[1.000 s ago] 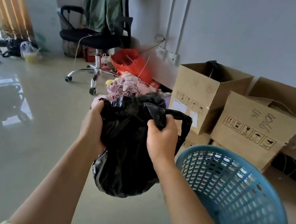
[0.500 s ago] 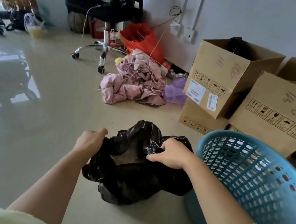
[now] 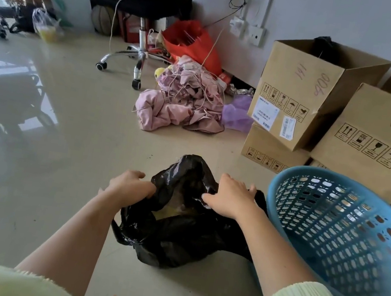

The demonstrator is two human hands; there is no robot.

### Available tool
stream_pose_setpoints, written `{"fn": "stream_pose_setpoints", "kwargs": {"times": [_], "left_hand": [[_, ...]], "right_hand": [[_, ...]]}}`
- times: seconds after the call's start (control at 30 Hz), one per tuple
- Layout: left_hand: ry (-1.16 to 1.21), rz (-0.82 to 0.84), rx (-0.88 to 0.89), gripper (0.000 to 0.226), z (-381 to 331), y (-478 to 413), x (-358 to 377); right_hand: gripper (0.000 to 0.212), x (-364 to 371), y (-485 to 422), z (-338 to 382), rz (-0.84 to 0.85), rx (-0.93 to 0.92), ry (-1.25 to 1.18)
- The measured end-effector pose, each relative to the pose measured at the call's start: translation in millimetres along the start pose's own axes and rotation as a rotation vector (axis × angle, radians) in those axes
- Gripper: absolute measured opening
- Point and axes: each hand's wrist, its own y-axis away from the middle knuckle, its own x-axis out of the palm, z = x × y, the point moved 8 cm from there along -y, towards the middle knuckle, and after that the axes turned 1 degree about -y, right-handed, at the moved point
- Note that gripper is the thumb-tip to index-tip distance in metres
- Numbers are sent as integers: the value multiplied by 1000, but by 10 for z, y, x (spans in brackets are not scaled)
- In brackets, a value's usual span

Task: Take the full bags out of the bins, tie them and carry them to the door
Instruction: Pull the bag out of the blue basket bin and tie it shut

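Note:
A black rubbish bag (image 3: 174,241) rests on the pale floor in front of me, its mouth open and some yellowish waste showing inside. My left hand (image 3: 129,184) pinches the bag's left rim. My right hand (image 3: 228,199) holds the right rim, fingers curled over the plastic. The blue perforated bin (image 3: 344,235) lies tilted at the right, touching the bag, with no bag inside it.
Cardboard boxes (image 3: 310,94) are stacked along the wall at the right. A pile of pink cloth (image 3: 181,102), a red bag (image 3: 193,42) and a black office chair (image 3: 140,6) stand farther back. Glossy floor stretches to the left.
The bag was held up in the air a second ago; it now sits on the floor. Both hands have spread its rim apart, opening the mouth wider.

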Motion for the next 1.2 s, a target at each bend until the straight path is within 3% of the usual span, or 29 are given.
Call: {"fn": "stream_pose_setpoints", "kwargs": {"times": [0.07, 0.1, 0.23, 0.33, 0.43, 0.57, 0.7, 0.87, 0.97, 1.1, 1.13, 1.2], "left_hand": [[44, 143, 22, 19, -39, 69, 73], [39, 201, 26, 11, -46, 96, 99], [-28, 451, 27, 25, 20, 149, 247], [-59, 499, 55, 37, 45, 142, 291], [19, 483, 122, 30, -48, 170, 303], [123, 298, 84, 17, -78, 117, 130], [248, -242, -113, 20, 187, 13, -380], [406, -602, -92, 29, 217, 87, -855], [582, -684, -80, 19, 244, 113, -946], [744, -674, -21, 34, 208, 118, -972], [741, -620, 20, 37, 158, 94, -948], [716, -470, 95, 43, 36, 67, -845]], "right_hand": [[41, 31, 7, -2, 24, 20, -9], [34, 46, 9, -6, 33, 28, -17], [16, 61, 2, -68, 27, 64, -130], [7, -92, 6, -49, -132, 29, -256], [37, -271, 21, -16, -289, -9, -377], [42, -459, 37, -49, -400, 16, -634], [50, -454, -14, -196, -357, 116, -861], [42, -455, -18, -324, -302, 211, -1159], [28, -501, -8, -261, -294, 193, -1269], [10, -506, 12, -134, -270, 146, -1270], [16, -488, 2, -99, -235, 110, -1236], [55, -413, -35, -49, -137, 38, -1092]]}}
